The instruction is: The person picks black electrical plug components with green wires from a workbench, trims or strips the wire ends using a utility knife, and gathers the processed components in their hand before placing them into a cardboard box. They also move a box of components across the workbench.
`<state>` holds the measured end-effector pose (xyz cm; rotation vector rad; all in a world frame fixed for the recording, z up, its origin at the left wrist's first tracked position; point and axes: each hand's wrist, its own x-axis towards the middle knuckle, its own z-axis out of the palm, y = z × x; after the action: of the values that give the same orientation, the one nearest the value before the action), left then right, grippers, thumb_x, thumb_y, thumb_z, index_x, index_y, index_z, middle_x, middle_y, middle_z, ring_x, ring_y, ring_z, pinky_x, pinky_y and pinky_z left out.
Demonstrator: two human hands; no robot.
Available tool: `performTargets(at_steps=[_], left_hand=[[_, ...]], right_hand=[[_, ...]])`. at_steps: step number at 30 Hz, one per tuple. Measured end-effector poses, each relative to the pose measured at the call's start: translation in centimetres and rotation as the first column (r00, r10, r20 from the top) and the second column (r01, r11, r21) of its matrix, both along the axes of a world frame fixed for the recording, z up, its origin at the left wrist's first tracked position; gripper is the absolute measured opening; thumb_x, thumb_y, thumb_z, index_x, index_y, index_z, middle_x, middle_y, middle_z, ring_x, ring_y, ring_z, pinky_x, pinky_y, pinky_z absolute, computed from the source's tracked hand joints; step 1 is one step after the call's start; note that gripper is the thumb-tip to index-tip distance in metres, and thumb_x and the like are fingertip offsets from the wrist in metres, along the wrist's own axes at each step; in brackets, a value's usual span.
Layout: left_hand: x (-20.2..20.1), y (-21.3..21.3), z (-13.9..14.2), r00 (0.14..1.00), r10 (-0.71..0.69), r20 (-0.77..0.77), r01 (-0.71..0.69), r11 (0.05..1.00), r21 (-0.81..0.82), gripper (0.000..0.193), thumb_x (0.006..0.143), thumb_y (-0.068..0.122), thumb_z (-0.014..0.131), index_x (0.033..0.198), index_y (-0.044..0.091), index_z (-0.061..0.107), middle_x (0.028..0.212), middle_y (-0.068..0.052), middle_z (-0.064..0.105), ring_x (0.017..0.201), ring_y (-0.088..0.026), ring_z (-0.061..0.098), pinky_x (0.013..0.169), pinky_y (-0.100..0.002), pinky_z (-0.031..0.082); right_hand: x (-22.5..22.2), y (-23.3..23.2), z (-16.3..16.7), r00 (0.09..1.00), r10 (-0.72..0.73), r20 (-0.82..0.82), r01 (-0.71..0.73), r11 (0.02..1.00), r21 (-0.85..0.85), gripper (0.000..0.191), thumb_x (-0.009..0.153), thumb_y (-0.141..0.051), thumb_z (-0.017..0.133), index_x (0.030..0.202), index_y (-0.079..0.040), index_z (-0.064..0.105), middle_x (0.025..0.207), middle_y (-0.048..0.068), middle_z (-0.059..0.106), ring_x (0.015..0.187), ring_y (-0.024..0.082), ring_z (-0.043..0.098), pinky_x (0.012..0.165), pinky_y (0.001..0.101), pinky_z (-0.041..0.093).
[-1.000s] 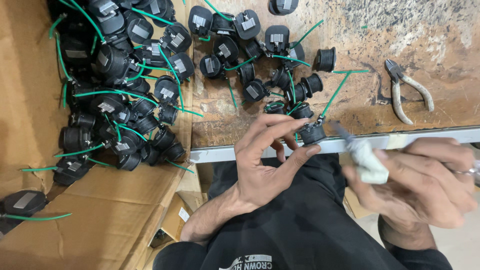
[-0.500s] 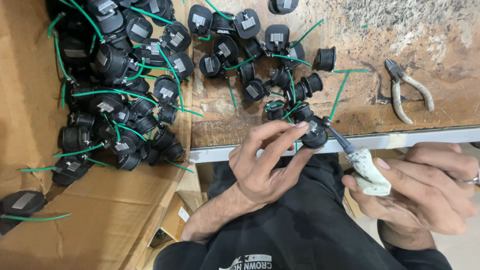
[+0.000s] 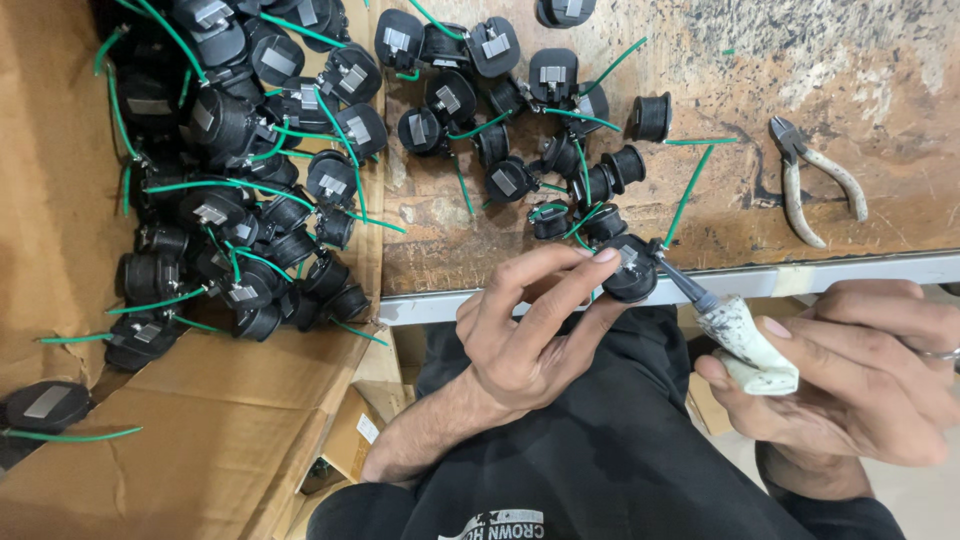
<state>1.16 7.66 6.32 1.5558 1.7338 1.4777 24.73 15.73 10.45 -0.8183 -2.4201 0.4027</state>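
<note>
My left hand [image 3: 535,330] pinches a round black socket part [image 3: 630,275] with a green wire [image 3: 688,195] against the metal front edge of the bench [image 3: 860,270]. My right hand [image 3: 860,375] grips a soldering iron with a pale wrapped handle [image 3: 745,340]. The iron's dark tip [image 3: 668,270] touches the black part at the wire's root.
Several black socket parts with green wires [image 3: 540,130] lie on the worn wooden bench. Many more fill a cardboard box [image 3: 60,200] at the left. Grey-handled pliers [image 3: 810,180] rest at the right of the bench. My dark clothing shows below.
My right hand has swung the iron upward and left, so its tip now meets the black part. My left hand has kept hold of the part at the bench edge.
</note>
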Motion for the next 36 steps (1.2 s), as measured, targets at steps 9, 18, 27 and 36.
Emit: performTargets(at_steps=[9,18,27,36], left_hand=[[0.2,-0.1,-0.1,0.934,0.007,0.356,0.044,0.99,-0.136,0.043,0.087,0.006,0.092,0.125,0.008,0.071,0.117,-0.004,0.066,0.066,-0.002,0.067,0.054,-0.018,0.048],[-0.4,-0.1,-0.2,0.984,-0.032,0.173,0.044,0.997,-0.065,0.047,0.087,0.01,0.094,0.128,0.009,0.071,0.116,-0.003,0.068,0.073,-0.005,0.062,0.056,-0.02,0.051],[-0.6,0.1,-0.4,1.0,-0.032,-0.002,0.032,0.999,0.024,0.049,0.088,0.013,0.095,0.13,0.009,0.069,0.117,-0.003,0.068,0.082,-0.012,0.07,0.064,-0.025,0.054],[-0.8,-0.2,-2.9,-0.272,0.095,0.958,0.436,0.899,0.035,0.027,0.115,0.025,0.059,0.122,-0.001,0.066,0.104,-0.009,0.071,0.049,-0.002,0.043,0.045,-0.021,0.036]], right_hand=[[-1.2,0.5,0.7,0.997,-0.039,0.069,0.034,0.996,0.083,0.038,0.072,-0.018,0.093,0.097,0.004,0.073,0.076,0.011,0.065,0.076,0.03,0.059,0.072,0.0433,0.049],[-1.3,-0.8,0.3,0.995,-0.098,-0.023,0.096,0.993,-0.064,0.034,0.078,-0.018,0.091,0.102,-0.002,0.074,0.087,0.008,0.069,0.088,0.027,0.055,0.073,0.038,0.047],[-1.0,0.1,0.3,0.999,-0.019,-0.032,0.016,0.997,-0.08,0.038,0.073,-0.018,0.091,0.099,0.003,0.072,0.086,0.01,0.069,0.084,0.029,0.056,0.071,0.0412,0.048],[-1.4,-1.3,-1.9,0.896,-0.302,-0.325,0.175,0.914,-0.365,0.041,0.092,-0.03,0.093,0.118,-0.007,0.071,0.108,0.006,0.068,0.103,0.02,0.06,0.086,0.0277,0.051]])
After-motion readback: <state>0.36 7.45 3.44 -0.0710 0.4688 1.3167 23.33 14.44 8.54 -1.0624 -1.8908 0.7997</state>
